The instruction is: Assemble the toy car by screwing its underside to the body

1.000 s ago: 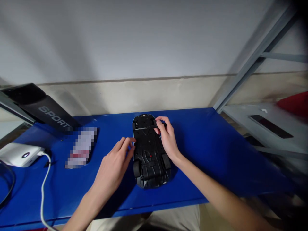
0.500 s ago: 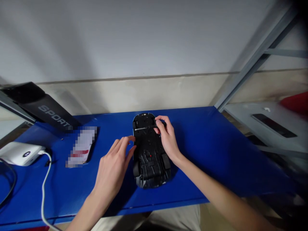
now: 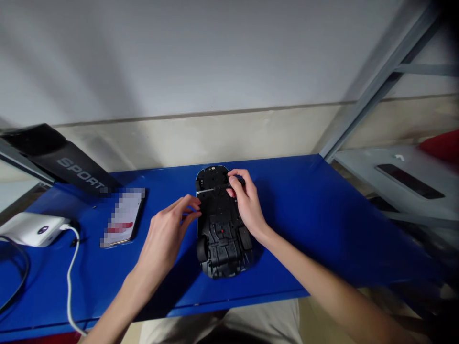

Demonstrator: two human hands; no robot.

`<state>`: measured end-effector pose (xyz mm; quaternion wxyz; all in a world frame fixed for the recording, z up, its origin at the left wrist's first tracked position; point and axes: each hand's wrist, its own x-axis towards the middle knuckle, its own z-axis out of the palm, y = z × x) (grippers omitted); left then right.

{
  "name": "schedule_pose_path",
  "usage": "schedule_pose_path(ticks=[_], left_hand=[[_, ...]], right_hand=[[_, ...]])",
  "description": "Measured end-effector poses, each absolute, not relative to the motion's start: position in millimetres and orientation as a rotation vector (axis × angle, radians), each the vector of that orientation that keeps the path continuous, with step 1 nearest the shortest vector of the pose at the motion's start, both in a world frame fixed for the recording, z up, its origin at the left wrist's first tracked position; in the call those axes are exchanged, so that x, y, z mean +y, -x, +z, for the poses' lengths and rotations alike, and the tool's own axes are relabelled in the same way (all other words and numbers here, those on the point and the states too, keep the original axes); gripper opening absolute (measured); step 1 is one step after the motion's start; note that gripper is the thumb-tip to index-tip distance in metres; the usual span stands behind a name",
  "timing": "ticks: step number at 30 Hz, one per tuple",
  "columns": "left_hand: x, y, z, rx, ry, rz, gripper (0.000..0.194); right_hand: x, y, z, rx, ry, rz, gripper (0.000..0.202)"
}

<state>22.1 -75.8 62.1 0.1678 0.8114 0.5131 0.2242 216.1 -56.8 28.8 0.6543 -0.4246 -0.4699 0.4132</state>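
Observation:
A toy car (image 3: 220,239) lies upside down on the blue table (image 3: 294,191), its black underside facing up. My right hand (image 3: 245,200) is closed round the dark handle of a screwdriver (image 3: 206,191). The thin metal shaft points left across the upper part of the car's underside. My left hand (image 3: 172,227) is at the car's left edge with thumb and fingers apart, nothing visible between them. Whether its fingertips touch the car cannot be made out.
On the left are a phone (image 3: 124,215), a white device (image 3: 32,229) with a white cable (image 3: 71,272), and a black SPORT box (image 3: 68,162). A grey metal frame (image 3: 369,100) and a shelf holding a dark flat object (image 3: 409,181) stand at the right.
The view has shifted slightly. My left hand's fingers have drawn slightly up beside the car. The screwdriver remains in my right hand across the underside.

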Motion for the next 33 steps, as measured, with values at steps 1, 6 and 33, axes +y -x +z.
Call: schedule_pose_path(ticks=[1,6,33], left_hand=[[-72,-21,63,1.444,-2.296,0.637,0.005],[-56,-20,58,1.418,-2.234,0.617,0.006],[-49,2,32,1.244,-2.248,0.687,0.018]], right_hand=[[-57,-216,30,-1.065,0.958,0.938,0.014],[-57,-213,36,-1.076,0.936,0.976,0.015],[-50,-237,28,-1.068,1.017,1.000,0.017]])
